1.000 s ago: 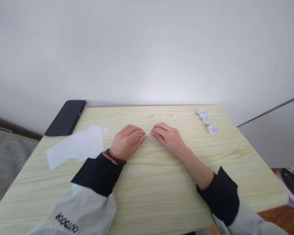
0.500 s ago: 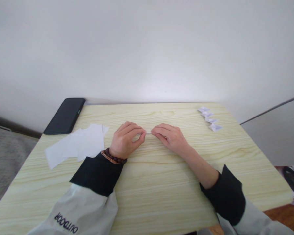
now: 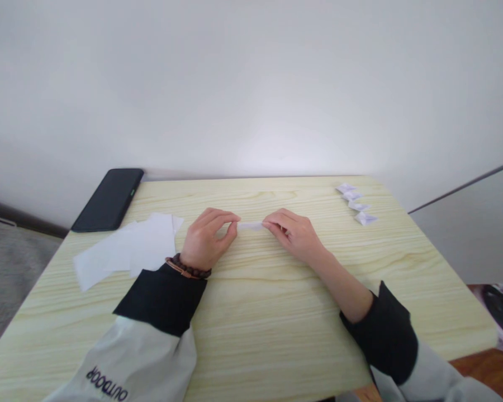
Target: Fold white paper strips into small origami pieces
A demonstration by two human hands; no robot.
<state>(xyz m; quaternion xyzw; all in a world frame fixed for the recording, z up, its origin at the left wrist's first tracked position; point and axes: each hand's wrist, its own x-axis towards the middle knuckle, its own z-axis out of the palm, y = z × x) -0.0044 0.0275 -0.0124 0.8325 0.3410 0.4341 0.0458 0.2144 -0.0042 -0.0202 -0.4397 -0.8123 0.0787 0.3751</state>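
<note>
A narrow strip of folded white paper (image 3: 250, 225) stretches between my two hands, just above or on the table. My left hand (image 3: 209, 234) pinches its left end between thumb and fingers; a dark beaded bracelet circles that wrist. At the right end, my right hand (image 3: 292, 231) is closed on the paper with thumb and fingertips. Loose white paper sheets (image 3: 151, 243) lie overlapped to the left of my left hand. Several small folded paper pieces (image 3: 364, 218) sit in a row at the far right.
A black tablet or large phone (image 3: 109, 200) lies at the table's back left corner. The pale wood-grain table (image 3: 268, 329) meets a white wall (image 3: 251, 89) at its back edge. A dark and pale object (image 3: 501, 307), partly cut off, is beyond the right edge.
My left hand has moved left, away from my right hand, so more of the paper strip shows between them. Both hands keep their pinch.
</note>
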